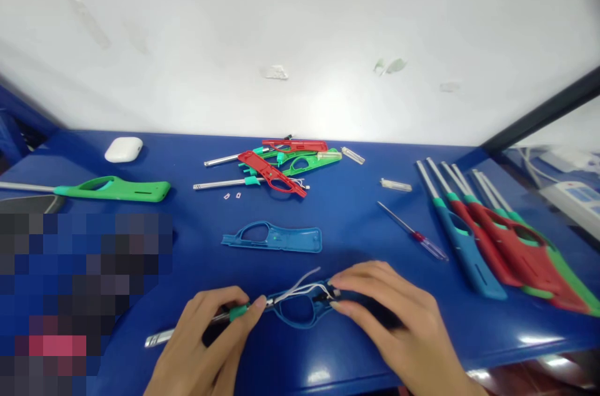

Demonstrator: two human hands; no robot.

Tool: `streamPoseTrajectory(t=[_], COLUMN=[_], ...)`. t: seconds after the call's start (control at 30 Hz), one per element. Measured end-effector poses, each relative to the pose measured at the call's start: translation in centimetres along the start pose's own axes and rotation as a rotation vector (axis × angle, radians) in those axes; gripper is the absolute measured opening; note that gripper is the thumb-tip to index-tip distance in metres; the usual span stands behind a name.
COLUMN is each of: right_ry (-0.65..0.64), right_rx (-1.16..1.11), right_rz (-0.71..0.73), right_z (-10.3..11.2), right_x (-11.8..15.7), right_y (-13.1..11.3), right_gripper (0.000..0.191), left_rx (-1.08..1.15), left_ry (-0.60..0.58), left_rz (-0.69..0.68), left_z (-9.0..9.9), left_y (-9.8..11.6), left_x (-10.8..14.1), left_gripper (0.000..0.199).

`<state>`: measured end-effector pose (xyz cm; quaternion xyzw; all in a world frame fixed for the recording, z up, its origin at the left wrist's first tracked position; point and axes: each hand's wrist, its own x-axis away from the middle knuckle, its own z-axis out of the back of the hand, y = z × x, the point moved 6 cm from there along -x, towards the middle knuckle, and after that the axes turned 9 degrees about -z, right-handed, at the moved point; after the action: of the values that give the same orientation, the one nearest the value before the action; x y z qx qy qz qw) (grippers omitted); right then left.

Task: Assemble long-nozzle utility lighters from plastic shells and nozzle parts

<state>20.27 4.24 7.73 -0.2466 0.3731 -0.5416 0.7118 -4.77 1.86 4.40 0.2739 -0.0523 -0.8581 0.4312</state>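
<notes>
An opened blue lighter half (297,315) lies at the front of the blue table, with white wires (307,288) looping over it. My left hand (210,333) is closed around the metal tube (159,338) and its teal collar (238,311), at the left end of that half. At the other end, my right hand (387,315) pinches a small dark part by the wires; its exact shape is hidden by the fingers. Just behind lies another blue shell half (290,240), touched by neither hand.
Red (295,146) and green shell pieces (314,162) with metal tubes lie at the back. A screwdriver (429,245) and whole lighters (473,252) lie right. A green lighter (122,188) and white case (124,149) are left.
</notes>
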Motion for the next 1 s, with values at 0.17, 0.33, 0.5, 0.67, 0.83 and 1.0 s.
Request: streamPoseTrajectory(t=[0.17,0.33,0.5,0.67,0.83,1.0], right_ry=[0.015,0.015,-0.007,-0.016,-0.023,-0.043], right_rx=[-0.063,-0.093,-0.066,-0.038,-0.021,-0.007], right_rz=[0.050,0.021,0.010,0.028,0.044,0.059], right_z=[-0.2,-0.2,-0.4,-0.6,-0.7,-0.8], right_x=[0.3,0.0,-0.3,-0.3,-0.3,-0.2], right_y=[0.7,0.8,0.5,0.4,0.5,0.3], right_gripper=[0.021,0.013,0.006,0.015,0.016,0.014], left_rx=[-0.009,-0.027,-0.045,-0.066,-0.108,-0.211], left_ry=[0.039,0.080,0.099,0.102,0.097,0.158], left_rz=[-0.028,-0.044,-0.077,-0.110,-0.096,-0.090], left_z=[0.5,0.8,1.0,1.1,0.9,2.0], left_y=[0.1,0.6,0.8,0.9,0.9,2.0], left_x=[-0.6,-1.3,-1.7,-1.5,-1.2,-2.2], left_gripper=[0.034,0.030,0.026,0.026,0.028,0.027])
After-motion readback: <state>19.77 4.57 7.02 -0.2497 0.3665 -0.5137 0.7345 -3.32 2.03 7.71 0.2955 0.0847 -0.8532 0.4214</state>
